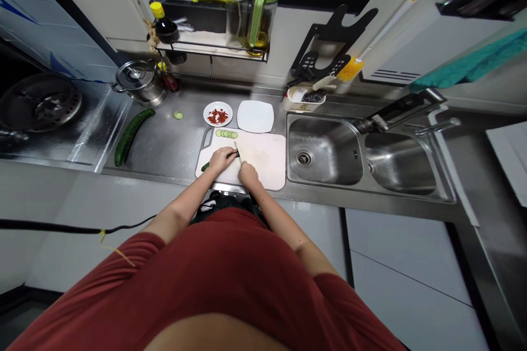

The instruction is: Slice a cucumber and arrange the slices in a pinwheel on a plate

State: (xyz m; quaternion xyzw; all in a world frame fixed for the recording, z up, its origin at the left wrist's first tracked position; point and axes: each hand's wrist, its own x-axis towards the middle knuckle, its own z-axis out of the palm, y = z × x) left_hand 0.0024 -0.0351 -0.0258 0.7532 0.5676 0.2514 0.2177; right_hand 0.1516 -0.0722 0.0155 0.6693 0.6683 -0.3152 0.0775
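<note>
On the white cutting board (263, 167), my left hand (221, 159) is closed over a dark green cucumber piece (205, 166), whose end shows to the left of the fingers. My right hand (248, 174) grips a knife (238, 151), its blade against the cucumber's right end beside my left fingertips. Several pale cucumber slices (226, 134) lie in an overlapping row at the board's top left. Behind the board are a white plate (209, 119) with chopped red pieces (218, 116) and a bare square white plate (255, 116).
A whole cucumber (130, 134) and a cucumber end (178, 115) lie on the steel counter to the left. A lidded pot (142, 85) stands behind them, near the stove pan (37, 104). The double sink (325, 151) adjoins the board's right side. Bottles stand on a shelf (214, 50).
</note>
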